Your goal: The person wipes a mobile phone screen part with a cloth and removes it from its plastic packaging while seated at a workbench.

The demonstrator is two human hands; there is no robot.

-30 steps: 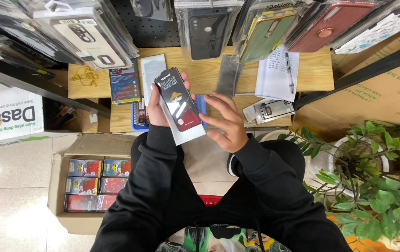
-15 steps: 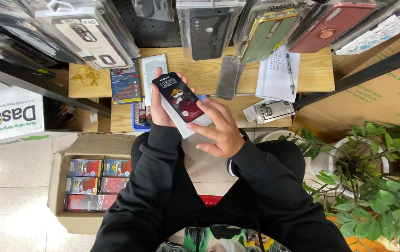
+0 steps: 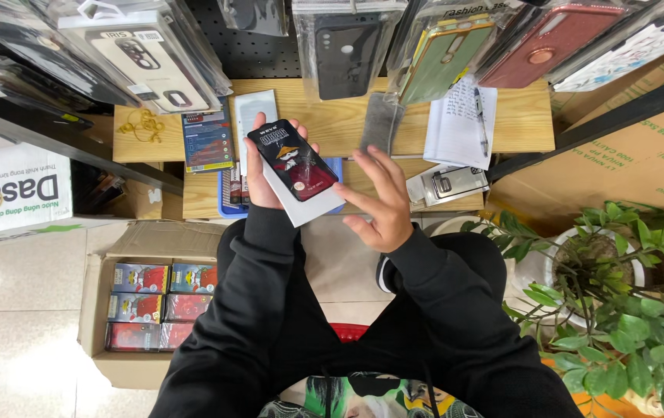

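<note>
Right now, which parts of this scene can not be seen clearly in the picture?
- Head view: the back of the phone case box is hidden by its own front and the left hand.
- The palm of the right hand faces away.
- The handwriting on the notepad is too small.
- The hanging phone cases are cut off by the top edge.

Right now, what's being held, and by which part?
The left hand grips the packaged phone case by its far end; the right hand holds nothing.

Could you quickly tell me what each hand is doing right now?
Left hand: closed on the packaged phone case.
Right hand: open, holding nothing, beside the case.
</note>
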